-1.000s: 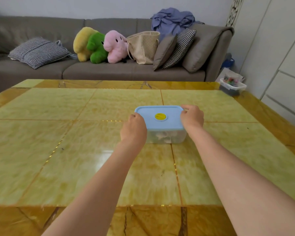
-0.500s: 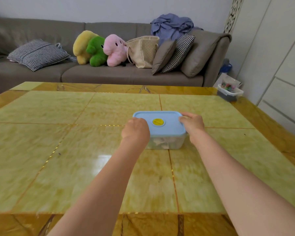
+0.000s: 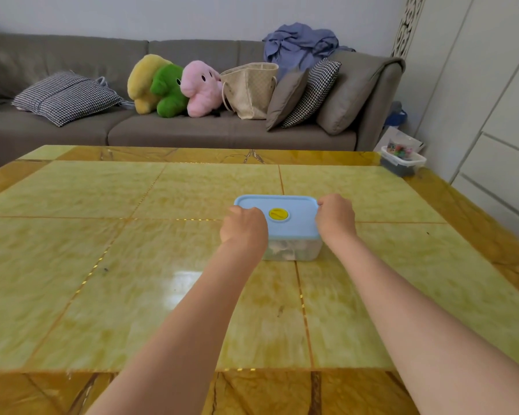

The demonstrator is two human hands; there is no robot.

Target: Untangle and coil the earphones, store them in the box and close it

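Box (image 3: 292, 250) of clear plastic with a blue lid (image 3: 294, 221) bearing a yellow centre button (image 3: 278, 214), standing on the yellow stone table (image 3: 102, 265) a little right of its middle. Left hand (image 3: 244, 227) grips the lid's left edge with curled fingers; right hand (image 3: 335, 218) grips the right edge likewise. Pale contents show dimly through the wall, probably the earphones, though too blurred to confirm. Box is judged light and rigid, its lid slightly flexible and smooth, so it would slide readily on the glossy tabletop; a hold at opposite rims, as shown, steadies it for pressing the lid down evenly. Contents are likely soft cable, prone to being pinched under the rim. Table surface extends widely on every side, its edges well apart from the box; a sofa (image 3: 192, 136) lies beyond the far edge.
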